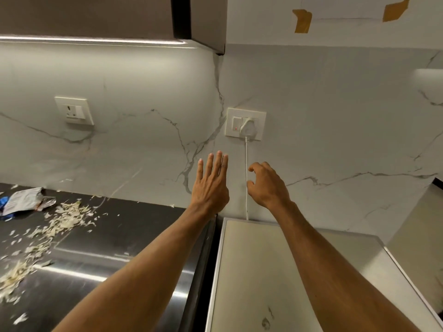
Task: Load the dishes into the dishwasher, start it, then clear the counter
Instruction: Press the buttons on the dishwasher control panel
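Both my arms reach up toward the marble wall. My left hand (211, 185) is raised with fingers straight and together, holding nothing. My right hand (266, 185) hovers to its right with fingers loosely curled, empty, just right of a white cord (246, 178). That cord hangs from a white plug (249, 128) in a wall socket plate (245, 124) whose switch shows a small red mark. Below my arms lies the white top of an appliance (251, 271). The dark counter (107, 248) at left is strewn with pale vegetable scraps (64, 219). No dishes are in view.
A crumpled foil wrapper (24, 200) lies at the counter's far left. A second, unused socket (74, 110) sits on the left wall. Dark upper cabinets (199, 20) with a light strip hang overhead. Brown tape pieces (302, 21) stick high on the right wall.
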`<action>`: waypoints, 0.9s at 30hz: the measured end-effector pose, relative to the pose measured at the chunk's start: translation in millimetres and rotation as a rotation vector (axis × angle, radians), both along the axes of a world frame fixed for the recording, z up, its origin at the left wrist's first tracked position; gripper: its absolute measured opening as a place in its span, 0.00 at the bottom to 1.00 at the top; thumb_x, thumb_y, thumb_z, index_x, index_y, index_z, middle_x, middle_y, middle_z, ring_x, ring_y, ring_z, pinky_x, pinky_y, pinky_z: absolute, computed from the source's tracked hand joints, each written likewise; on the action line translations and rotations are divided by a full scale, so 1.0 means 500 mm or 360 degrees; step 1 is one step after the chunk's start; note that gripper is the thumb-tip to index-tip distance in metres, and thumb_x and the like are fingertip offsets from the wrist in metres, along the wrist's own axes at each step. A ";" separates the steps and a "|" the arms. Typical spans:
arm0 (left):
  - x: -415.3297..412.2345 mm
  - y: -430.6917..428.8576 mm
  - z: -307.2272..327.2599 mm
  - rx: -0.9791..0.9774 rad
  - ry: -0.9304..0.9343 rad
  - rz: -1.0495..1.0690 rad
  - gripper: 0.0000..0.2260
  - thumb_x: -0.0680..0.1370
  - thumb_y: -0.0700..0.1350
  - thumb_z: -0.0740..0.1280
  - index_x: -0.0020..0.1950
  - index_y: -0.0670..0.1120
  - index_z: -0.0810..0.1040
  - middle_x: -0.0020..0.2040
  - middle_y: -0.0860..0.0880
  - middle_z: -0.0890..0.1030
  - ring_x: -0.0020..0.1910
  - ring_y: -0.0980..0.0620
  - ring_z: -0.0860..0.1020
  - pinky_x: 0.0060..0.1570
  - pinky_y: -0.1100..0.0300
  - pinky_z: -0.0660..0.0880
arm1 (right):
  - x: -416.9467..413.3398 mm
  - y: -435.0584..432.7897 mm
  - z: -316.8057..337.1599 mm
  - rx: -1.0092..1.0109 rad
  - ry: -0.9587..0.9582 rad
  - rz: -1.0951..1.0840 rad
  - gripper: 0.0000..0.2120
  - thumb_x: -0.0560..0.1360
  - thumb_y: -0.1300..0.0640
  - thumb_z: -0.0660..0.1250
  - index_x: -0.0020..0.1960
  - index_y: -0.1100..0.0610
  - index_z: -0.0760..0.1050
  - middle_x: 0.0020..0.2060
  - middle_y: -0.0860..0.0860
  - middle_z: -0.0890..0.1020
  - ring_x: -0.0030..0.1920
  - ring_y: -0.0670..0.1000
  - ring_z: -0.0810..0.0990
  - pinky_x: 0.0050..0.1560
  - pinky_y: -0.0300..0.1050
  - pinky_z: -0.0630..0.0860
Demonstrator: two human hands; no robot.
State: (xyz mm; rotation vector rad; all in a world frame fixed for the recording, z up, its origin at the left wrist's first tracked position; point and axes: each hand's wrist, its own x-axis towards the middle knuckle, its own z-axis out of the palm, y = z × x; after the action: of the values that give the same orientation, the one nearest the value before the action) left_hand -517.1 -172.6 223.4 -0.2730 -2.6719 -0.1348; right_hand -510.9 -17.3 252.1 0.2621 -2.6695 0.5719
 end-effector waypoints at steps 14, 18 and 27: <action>0.319 -0.058 -0.082 0.0114 -0.0244 -0.0070 0.35 0.81 0.49 0.57 0.78 0.45 0.36 0.79 0.45 0.38 0.77 0.46 0.37 0.72 0.49 0.33 | 0.306 -0.012 -0.046 -0.0064 -0.0073 -0.0137 0.20 0.77 0.59 0.65 0.68 0.57 0.70 0.64 0.56 0.74 0.59 0.56 0.77 0.54 0.47 0.73; 0.423 -0.073 -0.123 0.0152 -0.0319 -0.0105 0.35 0.81 0.50 0.58 0.79 0.45 0.38 0.79 0.45 0.40 0.78 0.46 0.39 0.76 0.45 0.37 | 0.424 -0.030 -0.086 -0.0044 -0.0135 -0.0153 0.20 0.77 0.58 0.64 0.69 0.57 0.70 0.64 0.55 0.73 0.60 0.56 0.76 0.54 0.47 0.73; 0.640 -0.045 -0.193 0.0224 -0.0432 -0.0158 0.34 0.81 0.51 0.59 0.79 0.45 0.41 0.80 0.45 0.44 0.79 0.45 0.43 0.76 0.46 0.41 | 0.643 -0.022 -0.190 -0.0089 -0.0347 -0.0188 0.20 0.77 0.57 0.65 0.68 0.57 0.70 0.64 0.54 0.74 0.60 0.55 0.76 0.55 0.49 0.75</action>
State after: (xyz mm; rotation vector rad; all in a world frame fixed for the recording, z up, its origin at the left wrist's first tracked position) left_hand -197.3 -195.1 127.0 -0.3655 -2.8987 -0.4168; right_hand -189.4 -28.0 156.9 0.0266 -2.8481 0.6709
